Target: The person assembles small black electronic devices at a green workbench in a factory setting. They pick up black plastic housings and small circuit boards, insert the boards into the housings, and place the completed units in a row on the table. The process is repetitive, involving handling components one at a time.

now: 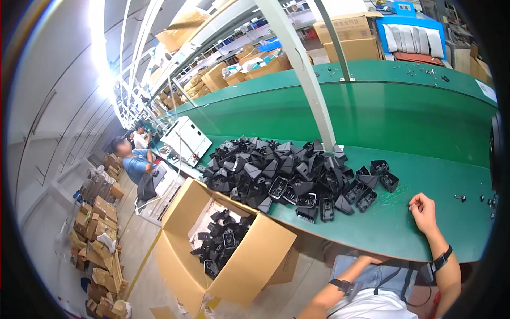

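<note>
My right hand [423,212] rests over the green bench top [382,218] with its fingers curled in. Whether anything small is inside the fingers cannot be made out. My left hand [373,259] is low at the bench's front edge, by my lap, and its fingers are hidden there. Left of my right hand lies a big heap of black plastic housings [284,167], box-shaped and hollow, some open side up. The nearest of them, a single housing [389,182], sits at the heap's right end, apart from my hand.
An open cardboard box [255,260] with more black housings stands below the bench's front edge. Small parts [461,198] lie far right. A grey post [303,69] rises behind the heap. A white machine [186,141] and a person in blue [135,165] are farther left.
</note>
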`<action>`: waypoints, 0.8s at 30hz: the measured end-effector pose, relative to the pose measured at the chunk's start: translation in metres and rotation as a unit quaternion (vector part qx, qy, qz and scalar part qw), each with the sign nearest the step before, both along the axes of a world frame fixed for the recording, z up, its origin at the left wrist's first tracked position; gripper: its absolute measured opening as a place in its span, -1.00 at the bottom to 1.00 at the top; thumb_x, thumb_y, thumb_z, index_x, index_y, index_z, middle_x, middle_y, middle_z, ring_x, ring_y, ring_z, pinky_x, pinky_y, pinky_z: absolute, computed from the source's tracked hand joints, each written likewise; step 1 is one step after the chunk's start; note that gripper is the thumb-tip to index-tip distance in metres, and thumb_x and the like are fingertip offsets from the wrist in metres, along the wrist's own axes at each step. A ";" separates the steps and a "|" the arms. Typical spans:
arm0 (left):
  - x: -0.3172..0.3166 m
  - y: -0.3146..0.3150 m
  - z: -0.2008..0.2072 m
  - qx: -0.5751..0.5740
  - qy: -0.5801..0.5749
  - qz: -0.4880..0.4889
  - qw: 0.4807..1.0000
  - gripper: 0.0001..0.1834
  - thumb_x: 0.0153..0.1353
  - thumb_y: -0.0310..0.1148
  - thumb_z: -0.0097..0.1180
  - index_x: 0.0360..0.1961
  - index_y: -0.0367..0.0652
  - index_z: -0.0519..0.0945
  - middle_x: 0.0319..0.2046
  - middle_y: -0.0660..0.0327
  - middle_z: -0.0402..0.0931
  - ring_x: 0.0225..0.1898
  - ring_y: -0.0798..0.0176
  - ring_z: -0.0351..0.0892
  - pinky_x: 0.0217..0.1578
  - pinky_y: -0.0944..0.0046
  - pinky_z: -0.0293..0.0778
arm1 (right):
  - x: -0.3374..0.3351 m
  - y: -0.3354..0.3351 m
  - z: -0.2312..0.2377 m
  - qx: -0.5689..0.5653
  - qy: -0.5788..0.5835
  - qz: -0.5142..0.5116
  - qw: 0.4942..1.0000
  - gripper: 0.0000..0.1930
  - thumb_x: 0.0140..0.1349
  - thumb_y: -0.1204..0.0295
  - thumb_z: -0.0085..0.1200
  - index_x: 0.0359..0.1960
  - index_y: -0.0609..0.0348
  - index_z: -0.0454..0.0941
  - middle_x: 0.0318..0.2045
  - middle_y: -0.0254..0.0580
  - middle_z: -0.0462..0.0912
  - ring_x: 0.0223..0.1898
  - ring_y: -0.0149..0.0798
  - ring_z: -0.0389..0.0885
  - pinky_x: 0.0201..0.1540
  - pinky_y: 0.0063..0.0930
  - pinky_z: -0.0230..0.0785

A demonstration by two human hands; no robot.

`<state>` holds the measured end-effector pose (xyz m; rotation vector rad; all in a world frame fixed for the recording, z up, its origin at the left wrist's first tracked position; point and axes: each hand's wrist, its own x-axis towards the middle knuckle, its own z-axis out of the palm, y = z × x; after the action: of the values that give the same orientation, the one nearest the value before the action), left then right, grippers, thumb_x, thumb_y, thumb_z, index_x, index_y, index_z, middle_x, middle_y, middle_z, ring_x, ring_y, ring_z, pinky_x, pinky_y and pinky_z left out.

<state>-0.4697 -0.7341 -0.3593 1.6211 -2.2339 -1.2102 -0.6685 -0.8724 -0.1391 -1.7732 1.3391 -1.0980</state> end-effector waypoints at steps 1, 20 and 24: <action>-0.001 -0.011 0.007 0.000 0.010 -0.039 0.999 -0.36 0.40 0.00 -0.05 0.24 -0.36 0.45 0.18 -0.18 0.49 0.17 -0.14 0.52 0.21 0.09 0.39 | -0.002 0.000 -0.002 -0.017 -0.003 -0.004 1.000 -0.96 0.11 0.62 0.00 -0.43 0.26 0.51 -0.60 -0.35 0.57 -0.58 -0.51 0.45 -0.51 -0.58 0.26; 0.039 -0.144 0.329 -0.464 -0.148 0.050 0.872 -0.52 0.02 -0.13 0.42 -0.06 -0.14 0.65 -0.27 0.10 0.64 -0.15 -0.04 0.59 -0.06 0.01 0.50 | -0.136 0.041 0.029 0.008 0.001 0.020 1.000 -0.85 0.16 0.62 0.01 -0.28 0.25 0.63 -0.37 -0.24 0.70 -0.29 -0.39 0.67 -0.16 -0.45 0.55; 0.007 -0.178 0.303 -0.439 -0.182 -0.012 0.880 -0.22 -0.14 0.10 0.48 0.10 -0.06 0.58 0.09 0.11 0.49 0.17 -0.08 0.36 0.15 -0.11 0.30 | -0.137 0.021 0.005 0.012 -0.172 -0.006 0.985 -0.90 0.23 0.63 0.06 -0.27 0.29 0.61 -0.30 -0.24 0.68 -0.20 -0.40 0.65 -0.08 -0.46 0.54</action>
<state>-0.4623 -0.9119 -0.0565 1.4584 -2.4238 0.1967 -0.8056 -0.8512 -0.1340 -1.4754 1.1467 -1.3201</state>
